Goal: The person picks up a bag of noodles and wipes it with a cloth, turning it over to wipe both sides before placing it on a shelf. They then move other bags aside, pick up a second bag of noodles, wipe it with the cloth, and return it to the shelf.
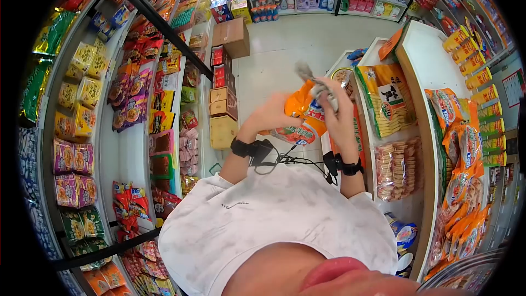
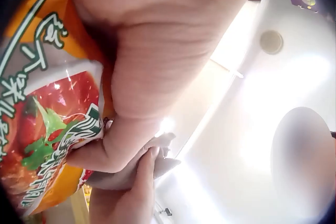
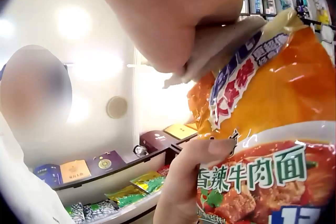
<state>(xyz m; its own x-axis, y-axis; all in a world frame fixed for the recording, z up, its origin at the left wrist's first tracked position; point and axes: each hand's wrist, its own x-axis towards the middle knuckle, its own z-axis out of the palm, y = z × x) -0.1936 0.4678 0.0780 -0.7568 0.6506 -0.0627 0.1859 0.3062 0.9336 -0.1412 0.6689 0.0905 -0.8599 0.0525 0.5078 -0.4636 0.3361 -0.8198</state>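
Observation:
An orange bag of instant noodles [image 1: 298,133] is held up in front of the chest, with a picture of beef noodles on its face [image 3: 294,108]. My left hand [image 1: 272,112] grips the bag by its side, the thumb [image 3: 194,166] lying across the printed front. A grey cloth [image 1: 329,92] is pinched in my right hand [image 1: 342,112], its loose end sticking up past the fingers. In the right wrist view the cloth [image 3: 218,50] lies against the top end of the bag. Both fingers and cloth [image 2: 123,175] overlap the bag's edge in the left wrist view.
Shelves of packaged snacks [image 1: 131,98] line the left side. On the right, a white shelf unit [image 1: 430,60] holds more orange noodle bags [image 1: 463,148] and a large yellow bag [image 1: 388,98]. Cardboard boxes [image 1: 231,37] stand on the floor ahead. Black cables [image 1: 290,159] hang between the wrists.

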